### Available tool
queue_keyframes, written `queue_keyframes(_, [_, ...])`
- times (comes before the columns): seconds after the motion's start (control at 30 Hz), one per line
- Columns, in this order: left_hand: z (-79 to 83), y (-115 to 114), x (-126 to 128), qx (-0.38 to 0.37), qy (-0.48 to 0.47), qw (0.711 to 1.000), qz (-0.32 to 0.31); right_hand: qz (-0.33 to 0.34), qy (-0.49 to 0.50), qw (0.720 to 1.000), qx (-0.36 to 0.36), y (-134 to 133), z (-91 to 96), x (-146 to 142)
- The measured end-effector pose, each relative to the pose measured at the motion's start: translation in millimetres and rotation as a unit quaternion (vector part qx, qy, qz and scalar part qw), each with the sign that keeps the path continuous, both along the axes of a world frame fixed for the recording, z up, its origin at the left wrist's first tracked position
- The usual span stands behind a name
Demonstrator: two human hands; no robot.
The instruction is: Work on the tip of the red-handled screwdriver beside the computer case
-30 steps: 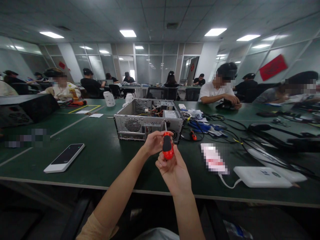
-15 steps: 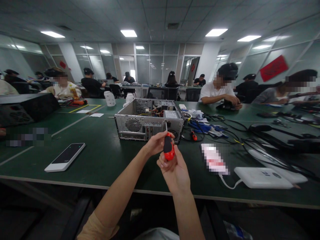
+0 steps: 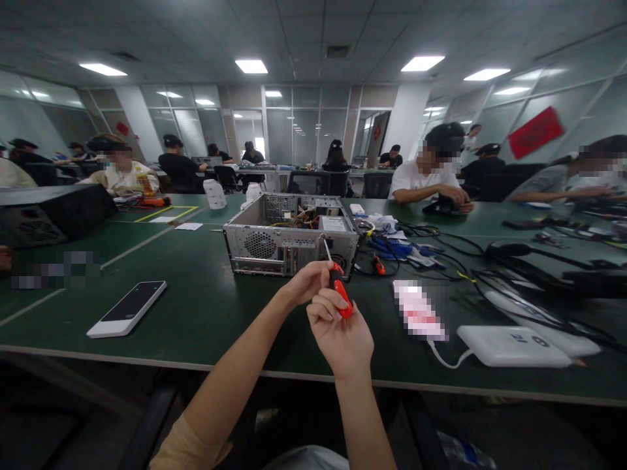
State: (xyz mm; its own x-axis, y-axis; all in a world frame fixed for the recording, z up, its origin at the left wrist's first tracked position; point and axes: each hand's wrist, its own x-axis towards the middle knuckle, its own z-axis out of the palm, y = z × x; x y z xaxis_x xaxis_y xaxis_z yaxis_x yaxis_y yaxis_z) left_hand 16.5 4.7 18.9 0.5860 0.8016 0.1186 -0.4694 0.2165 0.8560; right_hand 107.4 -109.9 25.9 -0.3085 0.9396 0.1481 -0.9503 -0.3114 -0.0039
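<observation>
A screwdriver point(image 3: 347, 307) with a red and black handle slants up and away from me. Its thin metal shaft points at the upper rear panel of an open computer case point(image 3: 304, 251), near the power supply point(image 3: 334, 224). My right hand point(image 3: 341, 339) is closed around the handle's near end. My left hand point(image 3: 309, 282) is closed on the front of the handle, by the shaft; some of its fingers are hidden. Whether the tip touches a screw is too small to tell. Cables show inside the case, whose top is off.
A white handheld device point(image 3: 128, 309) lies left, a white power bank point(image 3: 512, 346) right. Cables point(image 3: 441, 238), blue gloves point(image 3: 411, 251) and another red screwdriver point(image 3: 377, 265) lie right of the case. A black computer case point(image 3: 59, 209) stands far left. A person point(image 3: 434, 170) works across the table.
The screwdriver handle has swung a little to the right and its near end lower. My right hand's fingers have shifted and now wrap over the handle. My left hand has barely moved.
</observation>
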Motion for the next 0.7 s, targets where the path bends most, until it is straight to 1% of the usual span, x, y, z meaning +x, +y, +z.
queue_keyframes(0.07, [-0.7,0.2,0.2,-0.003,0.013,1.000,0.011,0.017,0.005,1.000,-0.007,0.4,-0.5,-0.9])
queue_keyframes(0.17, [-1.3,-0.4,0.2,-0.002,0.029,0.999,0.020,0.025,-0.035,0.999,-0.009,2.3,-2.6,0.2])
queue_keyframes(0.3, [1.2,-3.8,1.7,0.010,0.035,0.999,0.012,0.006,-0.125,0.992,-0.015,4.6,-4.6,5.0])
queue_keyframes(0.4, [3.6,-5.1,2.7,0.013,0.036,0.999,-0.005,-0.023,-0.167,0.985,-0.033,4.7,-4.9,7.8])
queue_keyframes(0.47, [3.7,-4.5,2.7,0.016,0.036,0.999,-0.006,-0.038,-0.188,0.981,-0.031,4.3,-5.7,8.6])
queue_keyframes(0.53, [2.3,-3.1,2.2,0.018,0.035,0.999,-0.007,-0.040,-0.202,0.978,-0.019,3.8,-7.2,8.8])
queue_keyframes(0.7, [-1.5,-0.2,1.6,0.019,0.051,0.998,-0.020,-0.045,-0.210,0.977,-0.002,2.1,-9.5,8.9])
